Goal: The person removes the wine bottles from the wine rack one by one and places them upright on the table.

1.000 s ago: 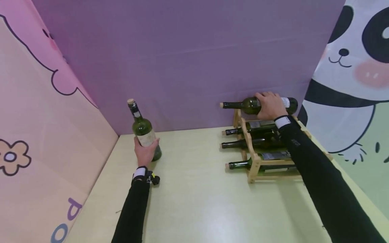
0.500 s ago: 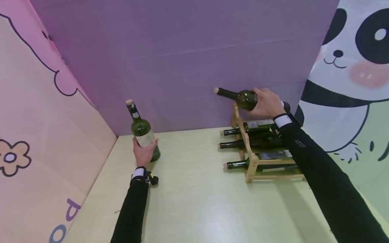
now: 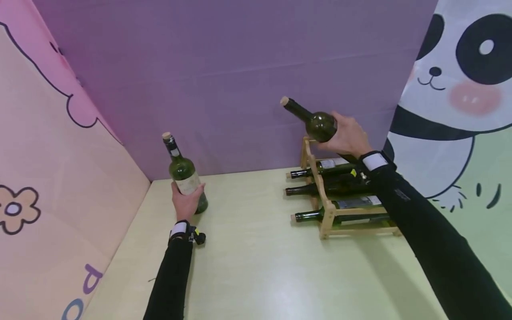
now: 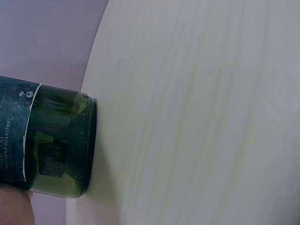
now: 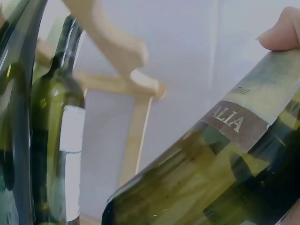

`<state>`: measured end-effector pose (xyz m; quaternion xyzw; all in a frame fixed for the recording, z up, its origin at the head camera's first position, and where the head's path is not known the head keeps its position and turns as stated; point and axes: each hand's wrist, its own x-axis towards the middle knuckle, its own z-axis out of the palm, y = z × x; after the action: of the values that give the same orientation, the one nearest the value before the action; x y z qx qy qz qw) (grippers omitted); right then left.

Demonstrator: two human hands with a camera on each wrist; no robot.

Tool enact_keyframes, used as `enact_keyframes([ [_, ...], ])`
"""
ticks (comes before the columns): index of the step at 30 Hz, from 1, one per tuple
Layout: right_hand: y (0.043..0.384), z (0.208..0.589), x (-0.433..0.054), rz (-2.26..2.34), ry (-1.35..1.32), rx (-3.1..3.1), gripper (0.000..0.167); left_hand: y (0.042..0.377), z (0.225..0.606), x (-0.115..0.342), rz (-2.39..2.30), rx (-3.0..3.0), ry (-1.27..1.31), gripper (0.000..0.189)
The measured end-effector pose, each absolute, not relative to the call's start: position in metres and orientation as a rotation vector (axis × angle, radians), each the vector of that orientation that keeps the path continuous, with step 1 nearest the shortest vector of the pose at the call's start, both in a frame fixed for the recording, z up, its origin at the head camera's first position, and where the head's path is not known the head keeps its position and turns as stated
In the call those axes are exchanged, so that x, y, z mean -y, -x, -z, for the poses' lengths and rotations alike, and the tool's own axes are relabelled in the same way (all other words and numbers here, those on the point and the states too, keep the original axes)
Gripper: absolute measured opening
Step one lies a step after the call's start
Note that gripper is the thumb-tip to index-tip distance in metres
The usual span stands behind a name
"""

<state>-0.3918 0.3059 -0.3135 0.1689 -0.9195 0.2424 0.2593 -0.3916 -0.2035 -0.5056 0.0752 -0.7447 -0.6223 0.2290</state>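
My left hand [image 3: 186,202] grips the lower part of a green corked wine bottle [image 3: 182,169], which stands nearly upright on the table, left of the middle. In the left wrist view the base of that wine bottle [image 4: 58,150] meets the tabletop. Over at the right, my right hand [image 3: 349,137] holds another green wine bottle [image 3: 321,127] around its body. Its corked neck points up and left, above a wooden wine rack [image 3: 329,213]. The right wrist view shows the label of the held bottle [image 5: 243,117], with a thumb or finger on it.
Several corked wine bottles lie in the rack, among them a top one [image 3: 304,173], a middle one [image 3: 304,190] and a lower one [image 3: 310,216]. Their necks point left. The pale table [image 3: 248,258] meets a purple back wall [image 3: 224,111] and printed side walls.
My right hand has lifted the wine bottle off the top of the rack, tilting its neck up and its base down. The left hand and its bottle stay in place; the view shifts slightly.
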Motion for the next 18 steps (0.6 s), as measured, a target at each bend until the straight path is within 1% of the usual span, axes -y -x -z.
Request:
enact_keyframes([
  [6,0.376,0.304,-0.298,-0.817,-0.493,2.447,0.078,0.391,0.506,0.204,1.728,2.031,-0.191,0.082],
  [12,0.354,0.296,-0.287,-0.965,-0.439,2.437,0.086,0.391,0.506,0.204,1.737,2.038,-0.188,0.082],
  [18,0.334,0.29,-0.275,-1.026,-0.426,2.428,0.086,0.389,0.505,0.205,1.755,2.038,-0.183,0.084],
])
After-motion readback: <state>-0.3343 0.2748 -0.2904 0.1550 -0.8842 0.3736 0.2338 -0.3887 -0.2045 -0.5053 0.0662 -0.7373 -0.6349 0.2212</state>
